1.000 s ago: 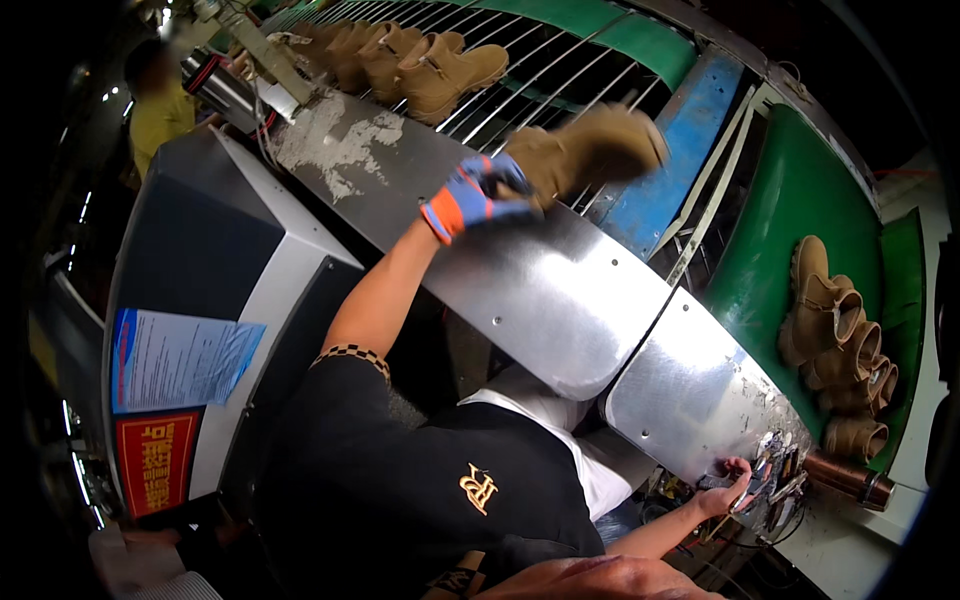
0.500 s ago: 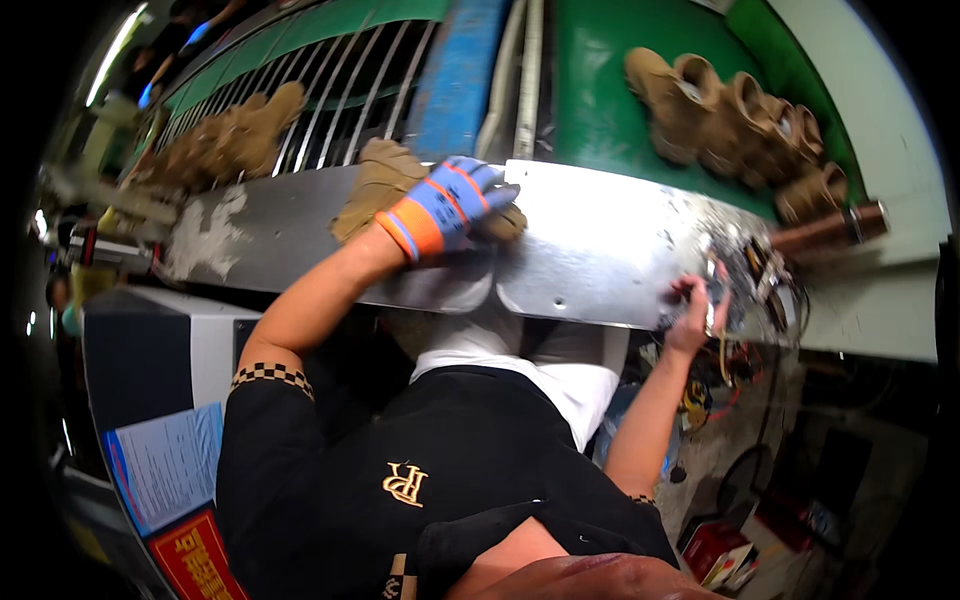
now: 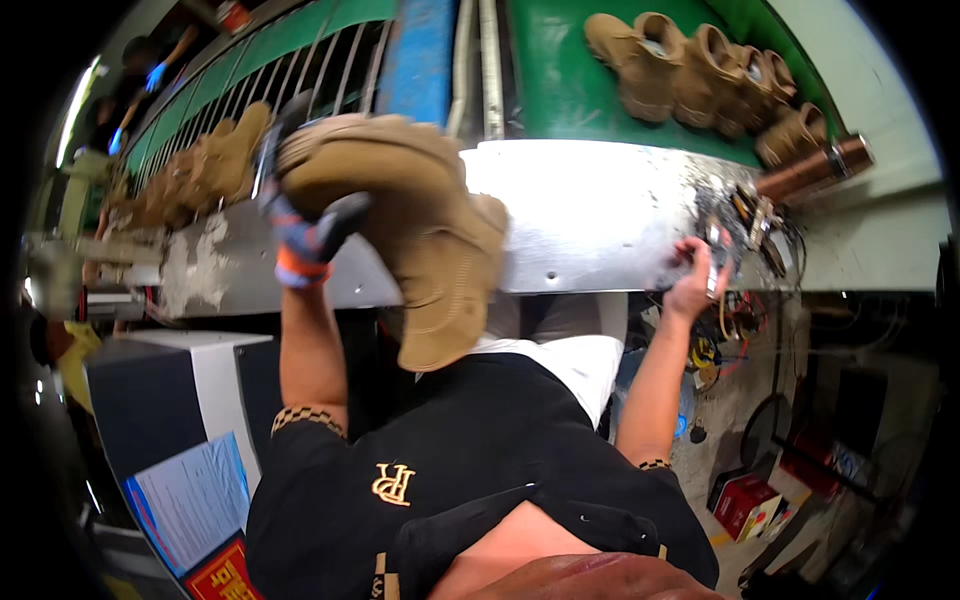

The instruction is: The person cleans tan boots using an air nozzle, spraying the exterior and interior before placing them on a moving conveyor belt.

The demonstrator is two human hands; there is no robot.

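Here's the tan, thick-soled ankle boot (image 3: 445, 235), tilted over the silver metal bench (image 3: 590, 215), clamped in the blue, orange and black gloved left hand (image 3: 302, 238). The bare right hand (image 3: 692, 285) curls beside cluttered small tools (image 3: 757, 215), hold unclear. Beyond, more tan ankle boots (image 3: 698, 82) line a glossy green surface (image 3: 555, 95).

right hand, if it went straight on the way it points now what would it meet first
Most likely the cluster of small items on the metal bench, just ahead of the right hand. Blur and unclear depth hide whether it already touches them.
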